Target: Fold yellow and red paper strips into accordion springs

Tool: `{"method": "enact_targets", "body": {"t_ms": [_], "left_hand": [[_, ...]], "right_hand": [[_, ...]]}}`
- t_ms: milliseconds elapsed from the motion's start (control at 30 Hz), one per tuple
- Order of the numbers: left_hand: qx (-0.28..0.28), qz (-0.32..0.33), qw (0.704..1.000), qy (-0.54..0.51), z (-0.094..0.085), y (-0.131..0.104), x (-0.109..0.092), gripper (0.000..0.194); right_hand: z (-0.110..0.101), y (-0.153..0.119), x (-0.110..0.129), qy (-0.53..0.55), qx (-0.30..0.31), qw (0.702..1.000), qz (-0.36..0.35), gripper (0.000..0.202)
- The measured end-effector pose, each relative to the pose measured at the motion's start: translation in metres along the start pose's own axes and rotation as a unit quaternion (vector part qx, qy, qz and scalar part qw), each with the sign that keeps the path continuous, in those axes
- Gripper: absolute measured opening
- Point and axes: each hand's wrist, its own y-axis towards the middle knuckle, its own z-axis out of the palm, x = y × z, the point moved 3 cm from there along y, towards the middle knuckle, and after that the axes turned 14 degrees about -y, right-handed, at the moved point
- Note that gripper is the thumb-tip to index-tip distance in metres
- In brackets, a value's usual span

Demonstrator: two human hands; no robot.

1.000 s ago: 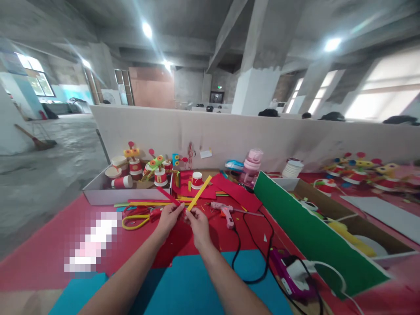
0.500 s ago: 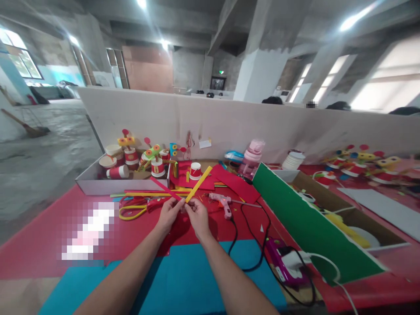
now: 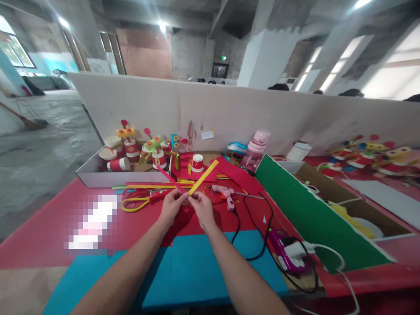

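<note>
head cam | worn, looks forward-down (close) | over hands (image 3: 187, 208) | table (image 3: 39, 245) beyond

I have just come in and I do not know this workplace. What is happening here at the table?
A person holds two paper strips together above a red sheet: the left hand pinches a red strip, the right hand a yellow strip, and the ends meet between the fingertips. A glue gun lies to the right, scissors to the left, and decorated paper cups stand behind.

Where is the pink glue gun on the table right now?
In the head view, the pink glue gun lies on the red sheet, just right of the right hand, its black cord trailing toward the person.
</note>
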Motion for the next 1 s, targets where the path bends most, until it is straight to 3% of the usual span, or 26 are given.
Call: {"method": "enact_targets", "body": {"t_ms": [200,400,700,1000], "left_hand": [[-0.003,-0.002,0.999,0.036,-0.003,0.002,0.001,0.028],[-0.003,0.049,0.989,0.136,-0.01,0.005,0.002,0.028],[0.023,-0.018,0.999,-0.027,-0.004,0.003,0.005,0.027],[0.012,-0.014,0.999,0.032,-0.006,0.002,0.0,0.025]], "right_hand": [[-0.002,0.004,-0.013,0.04,-0.021,0.998,0.054,0.025],[-0.008,0.006,-0.016,0.018,-0.026,0.997,0.072,0.027],[-0.009,0.002,-0.011,-0.022,-0.08,0.997,0.009,0.023],[-0.007,0.003,-0.014,-0.008,-0.057,0.998,0.031,0.025]]}}
